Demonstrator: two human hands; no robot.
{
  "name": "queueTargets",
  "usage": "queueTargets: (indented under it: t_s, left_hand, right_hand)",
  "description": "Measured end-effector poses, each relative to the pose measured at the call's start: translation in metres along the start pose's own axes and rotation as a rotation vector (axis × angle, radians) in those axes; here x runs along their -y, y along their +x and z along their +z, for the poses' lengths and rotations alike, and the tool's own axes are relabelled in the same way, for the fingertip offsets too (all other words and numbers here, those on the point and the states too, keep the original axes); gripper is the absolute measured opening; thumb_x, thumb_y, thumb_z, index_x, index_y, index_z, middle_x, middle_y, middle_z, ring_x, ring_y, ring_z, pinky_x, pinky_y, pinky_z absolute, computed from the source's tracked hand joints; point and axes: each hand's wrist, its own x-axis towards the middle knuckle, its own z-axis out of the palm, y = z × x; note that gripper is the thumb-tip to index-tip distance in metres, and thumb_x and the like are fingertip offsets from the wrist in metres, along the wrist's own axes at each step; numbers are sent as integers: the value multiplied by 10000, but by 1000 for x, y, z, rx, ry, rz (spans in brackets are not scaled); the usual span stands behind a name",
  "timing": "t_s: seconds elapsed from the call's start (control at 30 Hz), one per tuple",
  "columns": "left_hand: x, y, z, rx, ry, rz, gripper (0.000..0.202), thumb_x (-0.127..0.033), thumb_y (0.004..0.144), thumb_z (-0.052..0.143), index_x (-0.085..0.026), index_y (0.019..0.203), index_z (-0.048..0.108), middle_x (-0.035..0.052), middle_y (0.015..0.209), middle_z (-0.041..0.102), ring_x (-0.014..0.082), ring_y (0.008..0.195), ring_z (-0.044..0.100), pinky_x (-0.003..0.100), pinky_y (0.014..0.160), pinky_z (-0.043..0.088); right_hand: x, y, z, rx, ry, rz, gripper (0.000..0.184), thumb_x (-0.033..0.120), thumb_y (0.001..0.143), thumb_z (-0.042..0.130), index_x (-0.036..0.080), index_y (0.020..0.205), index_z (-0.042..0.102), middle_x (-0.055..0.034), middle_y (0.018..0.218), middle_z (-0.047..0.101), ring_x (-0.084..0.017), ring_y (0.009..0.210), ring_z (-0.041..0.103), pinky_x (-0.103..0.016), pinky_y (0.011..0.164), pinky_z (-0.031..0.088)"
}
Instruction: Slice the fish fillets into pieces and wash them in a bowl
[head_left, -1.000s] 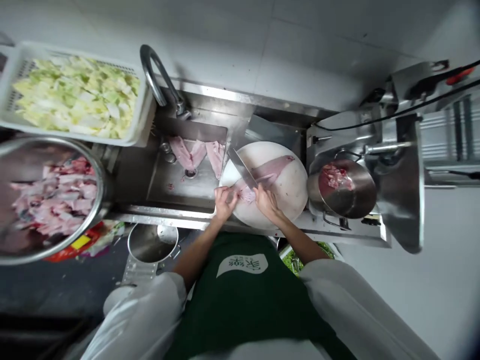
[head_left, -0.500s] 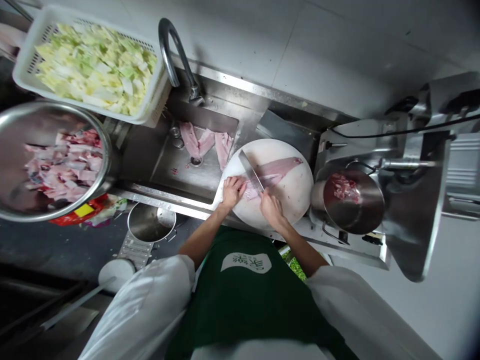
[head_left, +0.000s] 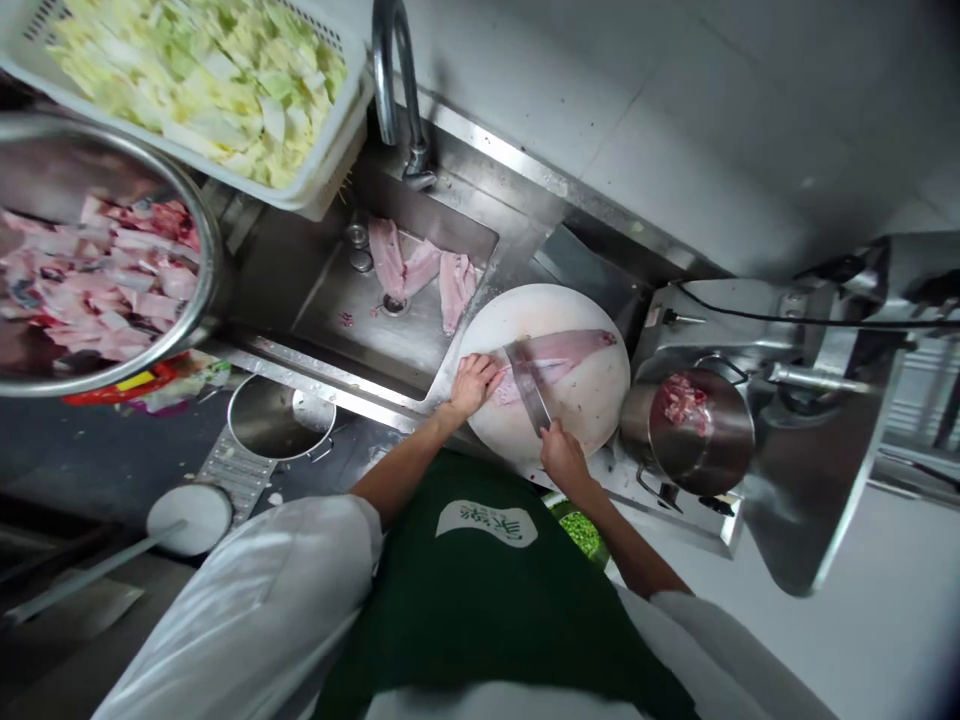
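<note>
A long pale-pink fish fillet lies across the round white cutting board. My right hand is closed round the handle of a cleaver, whose broad blade lies over the fillet. My left hand presses on the fillet's left end, its fingers bent together just left of the blade. Part of the fillet is hidden under the blade and the left fingers. Several more fish fillets lie in the steel sink left of the board.
A steel pot with some meat stands right of the board. To the left are a large pot of fish pieces and a white basket of chopped cabbage. A faucet rises behind the sink. An empty pot stands lower left.
The cleaver and my right hand have shifted slightly right and toward me, and the blade is steeper in view. My left hand stays at the fillet's end. The whole view has tilted.
</note>
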Motion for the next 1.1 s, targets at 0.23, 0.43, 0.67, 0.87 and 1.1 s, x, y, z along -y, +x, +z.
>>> queueTargets:
  t_s: [0.23,0.43,0.67,0.87,1.1]
  left_hand:
    - [6,-3,2,-6,13,-17,263,-366,1076,552,-217,989,750,150,1168,683,328,1133,568,510,1005,448]
    - [2,-4,2,-40,-18,-39,267,-392,1064,552,-226,1006,754,160,1168,685,350,1143,554,545,1030,413]
    - [2,-12,-5,-128,-20,-69,165,-353,1012,631,-229,1008,739,171,1331,639,366,1257,521,548,1088,400]
    - [3,-13,-13,48,-75,-45,96,-296,968,649,-228,1024,688,124,1119,688,307,1109,609,466,1021,462]
    - [1,-19,-23,7,-123,-109,82,-312,984,639,-232,996,652,98,1052,692,285,1053,627,438,984,479]
  right_hand:
    - [44,65,-25,-182,90,-110,353,269,1156,343,78,1358,561,-205,1165,751,-289,1106,727,-319,890,499]
    - [-46,-30,44,40,5,38,296,261,1155,336,113,1291,554,-169,1028,764,-276,1006,756,-299,769,457]
    - [-110,-108,74,193,-8,129,270,261,1154,333,156,1305,531,-155,989,782,-276,920,769,-301,679,396]
    - [-88,-72,44,49,8,67,259,292,1160,362,158,1236,570,-147,972,785,-274,944,778,-285,719,437]
    - [-6,7,5,-108,13,-103,384,288,1155,315,87,1370,561,-225,1070,788,-309,1022,780,-335,845,535]
